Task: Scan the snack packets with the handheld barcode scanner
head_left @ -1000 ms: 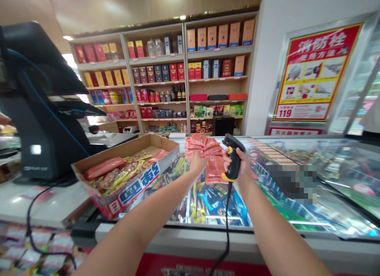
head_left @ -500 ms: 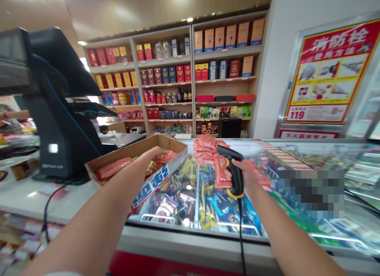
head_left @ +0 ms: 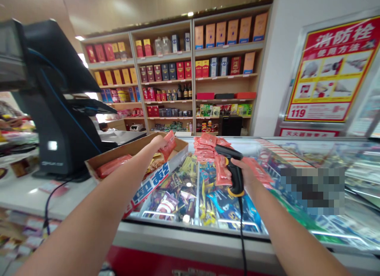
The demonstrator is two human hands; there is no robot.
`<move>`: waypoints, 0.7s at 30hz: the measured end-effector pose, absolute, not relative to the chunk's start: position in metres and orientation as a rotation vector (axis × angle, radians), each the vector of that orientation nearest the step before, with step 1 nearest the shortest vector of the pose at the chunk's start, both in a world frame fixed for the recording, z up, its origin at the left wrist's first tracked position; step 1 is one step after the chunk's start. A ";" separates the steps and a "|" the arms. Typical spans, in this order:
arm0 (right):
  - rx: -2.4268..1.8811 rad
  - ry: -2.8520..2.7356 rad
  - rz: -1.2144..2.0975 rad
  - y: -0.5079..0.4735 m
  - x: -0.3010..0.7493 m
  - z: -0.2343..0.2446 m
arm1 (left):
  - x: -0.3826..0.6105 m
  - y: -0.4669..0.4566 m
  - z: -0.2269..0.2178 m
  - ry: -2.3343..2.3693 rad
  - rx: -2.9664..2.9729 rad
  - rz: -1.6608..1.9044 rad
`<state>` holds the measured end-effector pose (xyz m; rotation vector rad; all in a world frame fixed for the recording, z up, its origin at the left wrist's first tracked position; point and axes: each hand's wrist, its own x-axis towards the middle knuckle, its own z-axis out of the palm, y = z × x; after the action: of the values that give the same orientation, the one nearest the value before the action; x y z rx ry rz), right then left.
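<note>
My left hand (head_left: 158,143) is closed on a pink-red packet (head_left: 169,144), lifted on end at the right side of an open cardboard box (head_left: 181,146). Another pink-red packet (head_left: 114,166) lies in the left part of the box, with some yellowish contents in its middle. My right hand (head_left: 239,169) grips a black barcode scanner (head_left: 236,173) with yellow trim, its cable hanging down. Behind the scanner, touching or nearly touching my fingers, is a pink packet (head_left: 220,171). A pile of similar packets (head_left: 206,145) sits on the freezer glass just beyond, and more packets (head_left: 257,170) lie right of the scanner.
A chest freezer (head_left: 192,230) with a glass top spans the front, full of wrapped goods. At left a black checkout terminal (head_left: 59,98) stands on a white counter (head_left: 18,197). Shelves (head_left: 166,80) of boxes and bottles line the back wall. A red poster (head_left: 332,70) hangs at right.
My left hand has raised a packet from inside the box, so it now stands above the rim. My right hand stays nearly in place with the scanner.
</note>
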<state>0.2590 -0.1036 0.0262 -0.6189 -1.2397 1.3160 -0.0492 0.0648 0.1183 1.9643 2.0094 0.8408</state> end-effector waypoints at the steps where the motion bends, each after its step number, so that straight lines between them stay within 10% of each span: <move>1: -0.611 -1.240 1.312 -0.104 0.258 0.027 | -0.044 0.060 0.131 2.031 2.016 0.835; 6: -0.606 -1.232 1.314 -0.104 0.258 0.028 | -0.008 0.019 0.158 1.788 2.141 0.952; 11: -0.610 -1.217 1.288 -0.105 0.259 0.029 | 0.025 -0.012 0.083 1.164 1.940 1.135; 21: -0.873 -1.261 1.158 -0.102 0.248 0.025 | 0.036 -0.006 -0.001 1.416 1.933 1.421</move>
<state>0.2484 -0.1024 0.0248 -0.8735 -1.2610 1.1584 0.0358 -0.0059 -0.0009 1.9327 1.4157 1.4210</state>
